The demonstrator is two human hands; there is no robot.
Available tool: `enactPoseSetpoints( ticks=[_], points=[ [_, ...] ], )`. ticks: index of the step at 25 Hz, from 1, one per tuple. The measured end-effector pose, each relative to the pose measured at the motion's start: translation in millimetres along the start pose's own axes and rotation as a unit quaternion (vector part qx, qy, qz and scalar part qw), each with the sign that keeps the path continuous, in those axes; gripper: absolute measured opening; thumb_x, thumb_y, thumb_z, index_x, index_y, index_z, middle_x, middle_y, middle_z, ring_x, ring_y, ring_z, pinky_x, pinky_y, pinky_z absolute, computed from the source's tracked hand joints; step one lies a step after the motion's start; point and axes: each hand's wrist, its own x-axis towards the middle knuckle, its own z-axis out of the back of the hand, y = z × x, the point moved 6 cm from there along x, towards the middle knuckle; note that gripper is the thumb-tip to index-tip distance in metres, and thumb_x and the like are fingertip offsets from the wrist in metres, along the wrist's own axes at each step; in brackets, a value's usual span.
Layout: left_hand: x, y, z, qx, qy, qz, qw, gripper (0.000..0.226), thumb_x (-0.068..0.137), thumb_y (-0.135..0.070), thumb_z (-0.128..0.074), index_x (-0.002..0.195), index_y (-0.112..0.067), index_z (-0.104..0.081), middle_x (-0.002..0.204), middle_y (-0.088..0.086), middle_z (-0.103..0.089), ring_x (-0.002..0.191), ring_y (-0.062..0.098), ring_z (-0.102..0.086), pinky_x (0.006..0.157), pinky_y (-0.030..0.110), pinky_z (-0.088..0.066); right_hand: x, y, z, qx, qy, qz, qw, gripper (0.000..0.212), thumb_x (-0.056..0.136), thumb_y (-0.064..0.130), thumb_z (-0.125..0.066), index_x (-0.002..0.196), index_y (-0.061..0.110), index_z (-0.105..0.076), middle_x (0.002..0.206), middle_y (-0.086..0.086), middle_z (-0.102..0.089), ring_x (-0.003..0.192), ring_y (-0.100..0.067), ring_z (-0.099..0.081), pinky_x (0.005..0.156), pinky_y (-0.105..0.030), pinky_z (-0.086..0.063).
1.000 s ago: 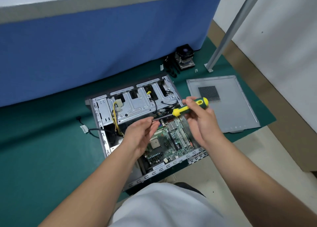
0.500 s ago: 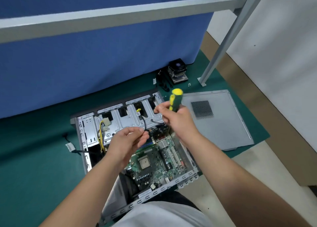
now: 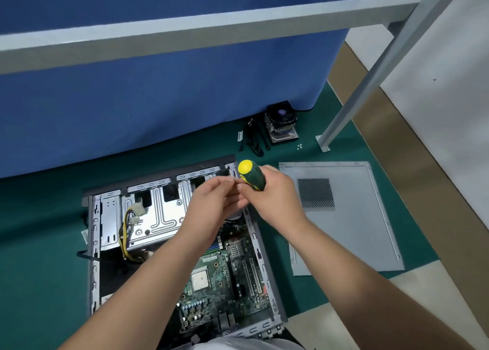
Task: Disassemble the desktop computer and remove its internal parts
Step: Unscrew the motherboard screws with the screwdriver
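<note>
The open desktop case (image 3: 93,243) lies flat on a green mat, with its green motherboard (image 3: 225,283) exposed and a metal drive cage (image 3: 158,217) at the far end. Over the case's far right corner, my right hand (image 3: 277,201) grips a screwdriver (image 3: 251,175) by its green and yellow handle, yellow cap up. Its shaft is hidden behind my hands. My left hand (image 3: 211,204) reaches in from the left, and its fingertips pinch at the shaft just under the handle, touching my right thumb.
The removed grey side panel (image 3: 344,217) lies right of the case. A CPU cooler (image 3: 281,123), black cables (image 3: 254,140) and loose screws (image 3: 299,146) sit by the blue partition. Yellow power wires (image 3: 127,230) hang beside the cage. A slanted metal frame leg (image 3: 357,98) stands at the mat's corner.
My right hand has turned the screwdriver from lying sideways to upright. My left hand has risen from over the motherboard to meet it. The view has tilted down over the case.
</note>
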Motion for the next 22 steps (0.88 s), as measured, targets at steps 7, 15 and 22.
enactPoseSetpoints(
  ticks=[7, 15, 22],
  points=[
    [31.0, -6.1, 5.5, 0.233, -0.012, -0.081, 0.969, 0.012, 0.105, -0.025, -0.057, 0.112, -0.023, -0.066, 0.102, -0.003, -0.078, 0.090, 0.014, -0.075, 0.081, 0.036, -0.061, 41.1, -55.8, -4.0, 0.053, 0.057, -0.074, 0.994, 0.010, 0.086, 0.028, -0.075, 0.080, 0.031, -0.067, 0.077, 0.018, -0.069, 0.072, 0.003, -0.061, 0.061, -0.009, -0.041],
    [65.6, -17.2, 87.8, 0.668, -0.096, -0.197, 0.711, 0.046, 0.107, -0.037, -0.047, 0.151, -0.028, -0.046, 0.164, -0.004, -0.034, 0.155, 0.019, -0.021, 0.127, 0.040, -0.009, 134.1, -184.1, -33.3, -0.031, 0.040, -0.316, 0.948, 0.010, 0.086, 0.019, -0.074, 0.094, 0.015, -0.073, 0.095, -0.009, -0.074, 0.095, -0.032, -0.067, 0.084, -0.039, -0.056],
    [70.0, -1.2, 99.9, 0.673, -0.086, -0.237, 0.695, 0.053, 0.107, -0.048, -0.033, 0.157, -0.034, -0.035, 0.169, -0.010, -0.023, 0.158, 0.008, -0.007, 0.128, 0.042, -0.004, 169.6, -219.7, -74.8, -0.108, 0.012, -0.342, 0.933, 0.026, 0.090, 0.030, -0.068, 0.110, 0.014, -0.072, 0.103, -0.017, -0.073, 0.101, -0.037, -0.068, 0.078, -0.035, -0.054]
  ],
)
